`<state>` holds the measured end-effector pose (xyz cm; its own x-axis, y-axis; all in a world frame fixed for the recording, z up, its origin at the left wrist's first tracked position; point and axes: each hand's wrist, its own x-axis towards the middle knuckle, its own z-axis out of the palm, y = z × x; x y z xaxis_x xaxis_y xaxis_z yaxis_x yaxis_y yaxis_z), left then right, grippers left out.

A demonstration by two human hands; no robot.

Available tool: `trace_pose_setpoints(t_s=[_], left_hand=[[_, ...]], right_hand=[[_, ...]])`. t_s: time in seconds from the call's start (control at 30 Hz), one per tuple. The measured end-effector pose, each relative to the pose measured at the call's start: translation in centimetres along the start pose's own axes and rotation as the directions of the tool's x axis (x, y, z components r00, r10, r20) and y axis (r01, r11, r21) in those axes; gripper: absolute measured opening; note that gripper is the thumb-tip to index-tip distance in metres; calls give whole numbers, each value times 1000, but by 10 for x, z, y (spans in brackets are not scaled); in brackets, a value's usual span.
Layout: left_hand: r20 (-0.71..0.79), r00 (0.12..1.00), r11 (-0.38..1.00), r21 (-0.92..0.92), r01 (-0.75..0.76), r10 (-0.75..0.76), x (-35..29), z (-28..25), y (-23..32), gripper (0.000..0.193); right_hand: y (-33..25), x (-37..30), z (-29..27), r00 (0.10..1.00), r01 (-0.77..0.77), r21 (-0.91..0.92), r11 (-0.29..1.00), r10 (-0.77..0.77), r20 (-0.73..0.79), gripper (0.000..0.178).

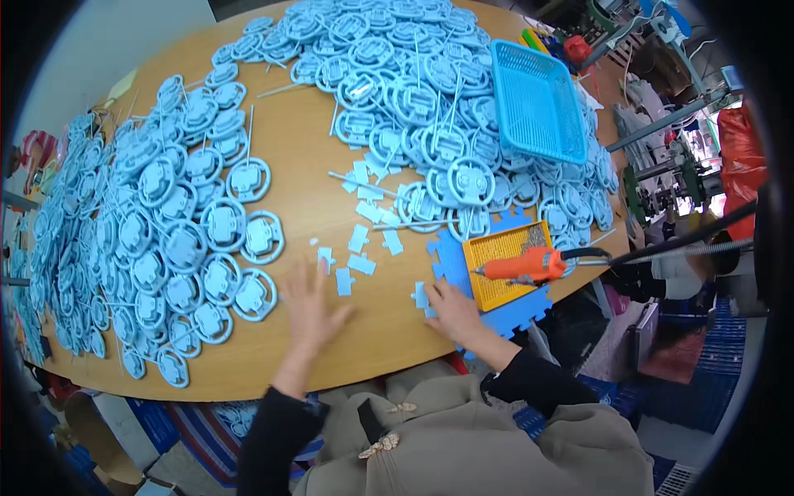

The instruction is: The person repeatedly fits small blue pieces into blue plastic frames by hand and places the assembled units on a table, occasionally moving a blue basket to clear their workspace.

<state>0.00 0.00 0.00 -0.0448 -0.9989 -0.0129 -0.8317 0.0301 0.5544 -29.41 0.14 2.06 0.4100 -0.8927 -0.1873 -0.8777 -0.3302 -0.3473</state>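
My left hand [309, 312] is low over the wooden table [364, 343], fingers spread and somewhat blurred. Its fingertips are beside a small light-blue plastic plate [327, 258] with a tab. My right hand [457, 312] curls at the left edge of a blue foam mat [449, 261], thumb and fingers around another small light-blue plate [420, 294], partly covered. More such plates [361, 264] lie scattered ahead of my hands. An orange power screwdriver [523, 265] rests across a yellow tray [488, 291] holding small metal screws.
Light-blue, steering-wheel-shaped plastic parts [184, 246] are heaped at left, with another large pile [389, 62] at the back. A blue plastic basket [538, 103] sits on the right side of that pile. The screwdriver's black cable [686, 236] runs off to the right, near metal stands.
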Motion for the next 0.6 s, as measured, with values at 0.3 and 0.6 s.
trace_pose_setpoints(t_s=[0.3,0.6], left_hand=[[-68,973,958,202,-204,222,106,67,43,72],[330,819,880,-102,-464,470,39,46,102,50]], right_hand=[[-4,76,18,970,44,106,993,-17,-244,46],[35,-33,-54,985,-156,346,925,118,128,36]])
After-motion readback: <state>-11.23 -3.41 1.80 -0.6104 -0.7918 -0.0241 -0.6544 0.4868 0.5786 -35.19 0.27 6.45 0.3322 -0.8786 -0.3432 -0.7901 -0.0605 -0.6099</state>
